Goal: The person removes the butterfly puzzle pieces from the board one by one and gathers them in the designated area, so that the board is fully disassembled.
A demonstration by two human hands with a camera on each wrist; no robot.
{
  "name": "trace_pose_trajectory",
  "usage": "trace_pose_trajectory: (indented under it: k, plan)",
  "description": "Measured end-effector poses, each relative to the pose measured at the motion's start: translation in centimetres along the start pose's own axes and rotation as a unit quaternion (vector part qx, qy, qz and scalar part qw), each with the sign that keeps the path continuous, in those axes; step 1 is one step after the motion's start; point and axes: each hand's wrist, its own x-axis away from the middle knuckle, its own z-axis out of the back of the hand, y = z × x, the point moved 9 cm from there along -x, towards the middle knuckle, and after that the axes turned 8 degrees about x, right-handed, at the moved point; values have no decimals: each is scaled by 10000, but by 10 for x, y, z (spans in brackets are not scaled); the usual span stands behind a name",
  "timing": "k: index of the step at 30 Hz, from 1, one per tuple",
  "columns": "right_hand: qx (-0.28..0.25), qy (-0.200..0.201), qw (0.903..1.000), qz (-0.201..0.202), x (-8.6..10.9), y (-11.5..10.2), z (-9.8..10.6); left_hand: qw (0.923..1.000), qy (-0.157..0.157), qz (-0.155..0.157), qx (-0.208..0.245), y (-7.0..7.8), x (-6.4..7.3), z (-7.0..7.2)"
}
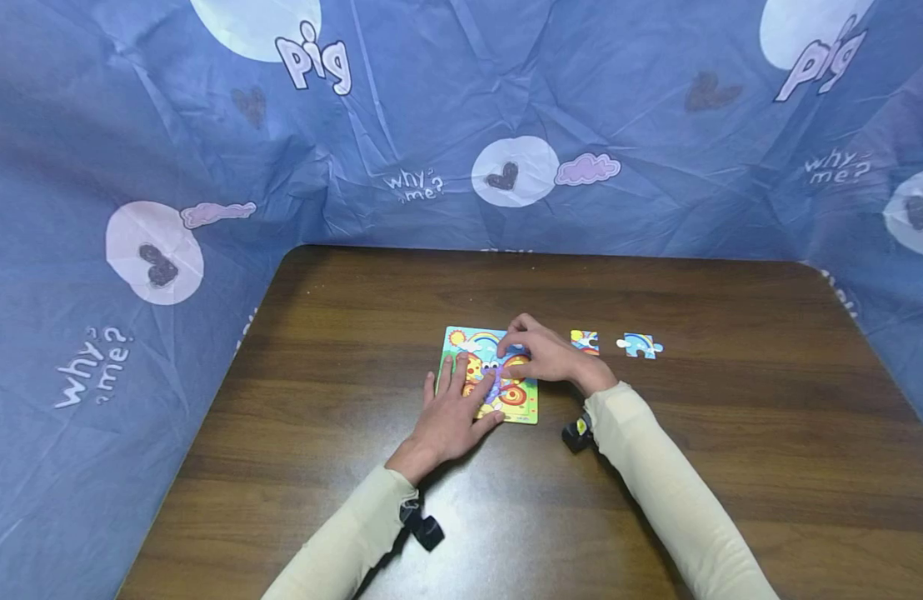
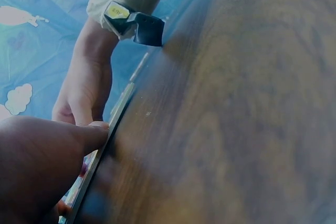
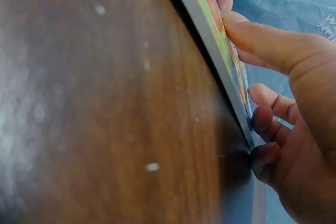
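1. The patterned blue cloth [image 1: 439, 108] filled the top of the head frame, presumably hung as a backdrop to the work.
2. The wooden table [image 1: 334, 375] spread across the lower frame, giving the work a flat support.
3. The puzzle board [image 1: 518, 400] lay flat on it near the frame's centre, probably so both hands could reach it. The head view showed its butterfly picture; the wrist views showed its thin edge instead.
4. The left hand [image 1: 448, 419] had its fingers spread over the board's lower left, seemingly to stop it sliding. The left wrist view brought out the thumb at the rim.
5. The right hand [image 1: 547, 353] bent over the board's upper right. Its own wrist view revealed the thumb tip touching the printed face and other fingers curled beside the edge; whether it pinched a piece, I could not tell.
6. Two loose pieces [image 1: 640, 346] lay apart, right of the board, perhaps for easy reach; only the head view showed their printed faces.
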Motion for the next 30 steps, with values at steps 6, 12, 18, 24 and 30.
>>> trace_pose_trajectory:
  k: [6, 12, 18, 24, 30]
  plan:
    - [150, 63, 9998, 106, 1, 1, 3, 10000, -7, 3, -25, 0, 1, 3]
    - [156, 6, 9993, 326, -1, -2, 2, 9999, -71, 79, -46, -3, 2, 2]
    - [242, 11, 9994, 242, -1, 2, 1, 9999, -92, 48, -39, 0, 2, 1]
    - [309, -23, 9994, 155, 0, 4, 0, 9999, -131, 7, -52, 2, 1, 0]
    - [162, -13, 9998, 86, 3, 4, 2, 9999, -136, -10, -84, 2, 0, 0]
